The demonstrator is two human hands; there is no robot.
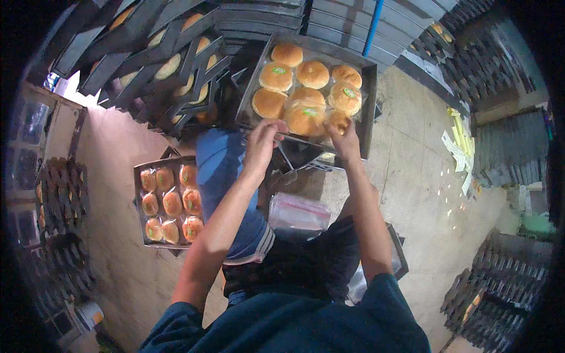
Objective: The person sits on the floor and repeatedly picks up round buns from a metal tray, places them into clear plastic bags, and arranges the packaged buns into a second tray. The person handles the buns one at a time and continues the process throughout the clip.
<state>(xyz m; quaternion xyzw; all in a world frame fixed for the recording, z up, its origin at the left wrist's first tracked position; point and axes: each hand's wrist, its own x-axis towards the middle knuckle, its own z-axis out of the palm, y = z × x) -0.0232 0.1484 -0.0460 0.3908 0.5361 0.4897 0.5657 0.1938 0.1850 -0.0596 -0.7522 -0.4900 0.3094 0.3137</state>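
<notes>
A dark metal tray (370, 88) holds several round, golden buns in front of me. Some sit in clear plastic bags with green labels, such as the bagged bun (304, 120) at the near edge. The thumb and fingers of my right hand (343, 136) are around a small bun (339, 120) in the tray's near right corner. At the near rim, left of the bagged bun, my left hand (265, 137) has curled fingers; whether they grip the rim or plastic cannot be told. A stack of clear plastic bags (300, 212) lies between my knees.
Left of my leg is a second tray (137, 207) of bagged, labelled buns. Stacked trays with bread (167, 66) rise at the far left. More tray stacks (503, 163) line the right side. Yellow paper strips (459, 141) and scraps lie on the concrete floor (415, 176).
</notes>
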